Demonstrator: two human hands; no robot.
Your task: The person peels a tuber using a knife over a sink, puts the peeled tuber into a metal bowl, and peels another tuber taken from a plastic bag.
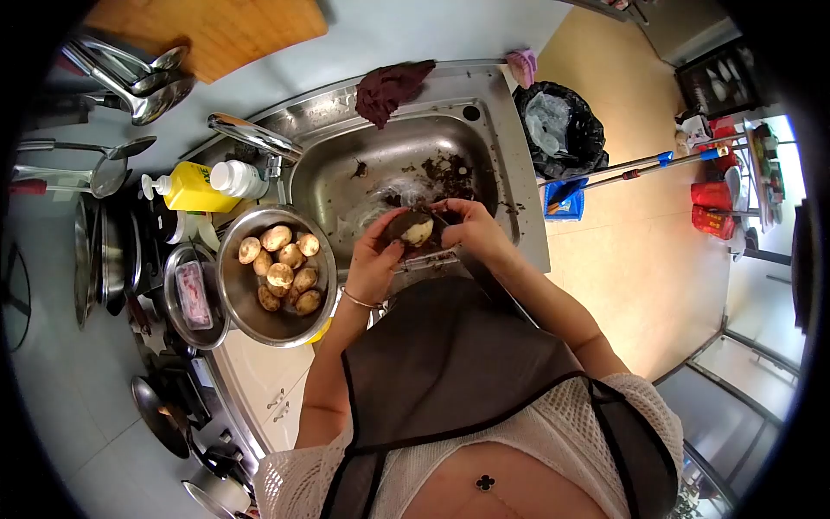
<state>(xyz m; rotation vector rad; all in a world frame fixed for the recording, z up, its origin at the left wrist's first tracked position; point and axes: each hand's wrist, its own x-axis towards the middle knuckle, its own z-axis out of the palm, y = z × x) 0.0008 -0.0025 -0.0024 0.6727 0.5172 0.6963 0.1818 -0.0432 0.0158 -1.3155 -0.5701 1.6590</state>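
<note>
Left hand (372, 262) grips brown-and-cream rounded potato (418, 231) over rectangular steel sink (389, 141); right hand's (474, 232) hold unclear; wetness could cause slipping.

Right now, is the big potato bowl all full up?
No, only partly full: the potatoes cluster inside the metal bowl, and its bare inner wall shows around them.

I can make out one potato (418, 231) — dark brown skin with a bare, pale yellow patch facing up — held in the left hand (373, 262) above the sink (324, 186), the right hand (474, 232) close beside it.
</note>
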